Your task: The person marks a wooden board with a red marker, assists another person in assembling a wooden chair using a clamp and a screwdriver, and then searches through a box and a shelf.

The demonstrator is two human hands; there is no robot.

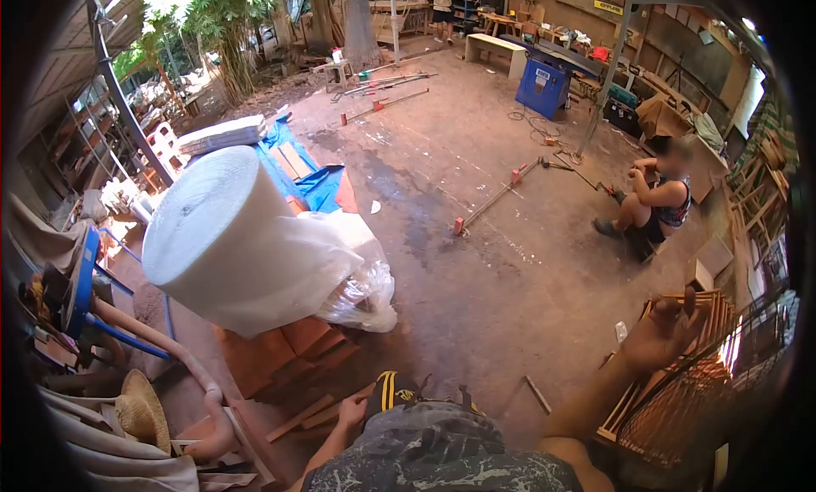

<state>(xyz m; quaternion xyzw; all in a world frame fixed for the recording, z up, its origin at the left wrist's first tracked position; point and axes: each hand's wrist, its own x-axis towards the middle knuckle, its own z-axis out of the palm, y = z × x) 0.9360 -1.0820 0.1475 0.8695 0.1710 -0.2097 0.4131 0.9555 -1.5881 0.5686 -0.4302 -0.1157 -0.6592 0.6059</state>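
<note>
Dk grey shirt point(433, 441) w/ pale, splatter-like print; blk garment point(393, 392) w/ yellow stripes, prob. shorts but view's poor. R hand point(665, 335), L hand point(352, 411) bare.

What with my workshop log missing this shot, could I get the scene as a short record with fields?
Left hand: low, by a black-and-yellow item; grip unclear
Right hand: raised, seemingly empty, by a wooden frame
Roll: large, whitish, partly in clear plastic
Tarp: blue, on the ground beyond the roll
Bar: red-ended, on the floor
Seated person: at right
Machine: blue, at back
Hat: straw, lower left
</note>
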